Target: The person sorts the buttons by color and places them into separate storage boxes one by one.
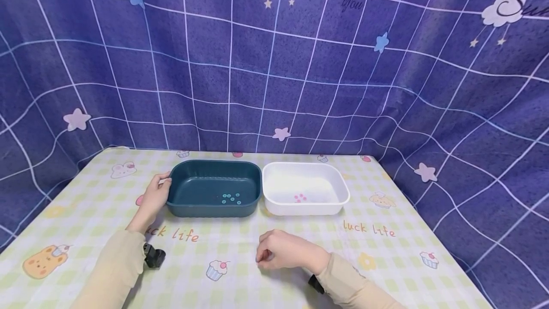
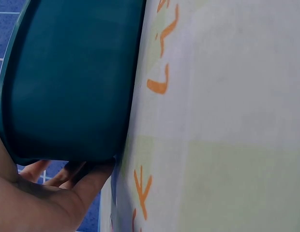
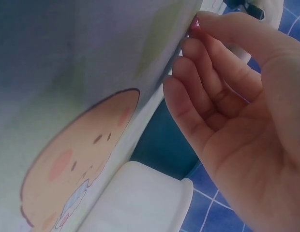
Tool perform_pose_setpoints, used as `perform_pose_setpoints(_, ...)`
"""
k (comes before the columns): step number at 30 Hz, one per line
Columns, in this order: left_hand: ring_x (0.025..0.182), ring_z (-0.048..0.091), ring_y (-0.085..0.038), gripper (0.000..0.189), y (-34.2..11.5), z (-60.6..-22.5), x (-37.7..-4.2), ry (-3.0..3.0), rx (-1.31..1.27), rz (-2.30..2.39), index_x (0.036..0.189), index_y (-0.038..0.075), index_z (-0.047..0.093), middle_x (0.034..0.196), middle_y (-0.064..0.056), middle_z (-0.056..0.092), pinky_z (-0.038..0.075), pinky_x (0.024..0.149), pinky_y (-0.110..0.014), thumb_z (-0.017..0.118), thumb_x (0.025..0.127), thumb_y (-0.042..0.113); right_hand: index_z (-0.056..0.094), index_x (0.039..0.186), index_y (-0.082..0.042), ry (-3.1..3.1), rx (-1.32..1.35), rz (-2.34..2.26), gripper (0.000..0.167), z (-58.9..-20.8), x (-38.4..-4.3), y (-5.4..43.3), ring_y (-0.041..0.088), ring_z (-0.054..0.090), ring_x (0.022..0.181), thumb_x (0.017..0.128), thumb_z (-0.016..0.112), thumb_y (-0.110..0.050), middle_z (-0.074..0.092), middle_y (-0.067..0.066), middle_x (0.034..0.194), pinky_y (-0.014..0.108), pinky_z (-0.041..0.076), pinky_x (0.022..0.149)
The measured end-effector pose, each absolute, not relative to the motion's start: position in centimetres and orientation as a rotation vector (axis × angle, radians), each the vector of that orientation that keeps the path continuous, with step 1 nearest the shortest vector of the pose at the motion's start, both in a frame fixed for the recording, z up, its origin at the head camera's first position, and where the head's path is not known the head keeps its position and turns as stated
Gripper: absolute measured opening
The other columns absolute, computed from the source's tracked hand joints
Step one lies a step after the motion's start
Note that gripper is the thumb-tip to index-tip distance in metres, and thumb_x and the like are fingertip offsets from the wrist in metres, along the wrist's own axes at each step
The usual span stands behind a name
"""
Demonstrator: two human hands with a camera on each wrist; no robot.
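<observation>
My left hand (image 1: 156,194) holds the left end of a dark teal bin (image 1: 193,211), its fingers against the end wall (image 2: 67,145). Small round teal buttons (image 1: 232,199) lie on that bin's floor. Touching it on the right is a white bin (image 1: 304,210) with several small pink buttons (image 1: 300,198) inside. In front of the bins, low over the table, is my right hand (image 1: 291,252). Its thumb and index fingertips pinch a small pink button (image 3: 194,23), mostly covered; the other fingers curl loosely.
A checked tablecloth (image 1: 240,242) with printed cupcakes, animals and lettering covers the table. Behind the bins hangs a blue curtain (image 1: 240,85) with white grid lines. Black wrist cameras (image 1: 154,255) sit on both forearms.
</observation>
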State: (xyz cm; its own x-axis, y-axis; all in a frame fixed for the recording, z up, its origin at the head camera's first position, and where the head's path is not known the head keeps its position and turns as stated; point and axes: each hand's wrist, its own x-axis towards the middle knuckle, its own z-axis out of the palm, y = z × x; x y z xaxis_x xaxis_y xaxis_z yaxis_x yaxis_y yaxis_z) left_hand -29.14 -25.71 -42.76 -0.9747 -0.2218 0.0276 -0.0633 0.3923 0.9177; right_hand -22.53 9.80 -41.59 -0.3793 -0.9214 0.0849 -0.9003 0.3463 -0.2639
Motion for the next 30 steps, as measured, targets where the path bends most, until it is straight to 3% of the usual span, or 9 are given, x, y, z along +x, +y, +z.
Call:
perform_pose_setpoints(17,0.124,0.041,-0.039,0.054,-25.65,-42.80,-29.17,-2.511,0.261,-1.655,0.147,0.003,0.022,0.142,-0.031,0.034,0.039,0.097,-0.047,0.022,0.103,0.033,0.072,0.083,-0.013,2.533,-1.699,-0.540,0.005,-41.29,-22.53,9.92,0.000,0.052,0.073,0.082,0.067,-0.011,0.060,-0.005,0.075,0.003,0.039,0.071)
perform_pose_setpoints(27,0.118,0.046,-0.037,0.054,-25.79,-42.84,-29.23,-2.525,0.253,-1.634,0.147,0.003,0.023,0.137,-0.031,0.040,0.043,0.083,-0.033,0.021,0.103,0.034,0.071,0.084,-0.014,2.535,-1.694,-0.606,0.004,-41.24,-22.62,9.86,-0.003,0.052,0.075,0.083,0.067,-0.014,0.060,-0.008,0.077,0.003,0.040,0.072)
perform_pose_setpoints(30,0.119,0.045,-0.037,0.053,-25.77,-42.89,-29.18,-2.522,0.255,-1.633,0.147,0.003,0.024,0.138,-0.031,0.039,0.044,0.084,-0.034,0.022,0.103,0.033,0.071,0.085,-0.014,2.539,-1.670,-0.625,0.005,-41.08,-22.64,9.89,-0.004,0.053,0.076,0.083,0.067,-0.014,0.059,-0.008,0.078,0.004,0.041,0.073)
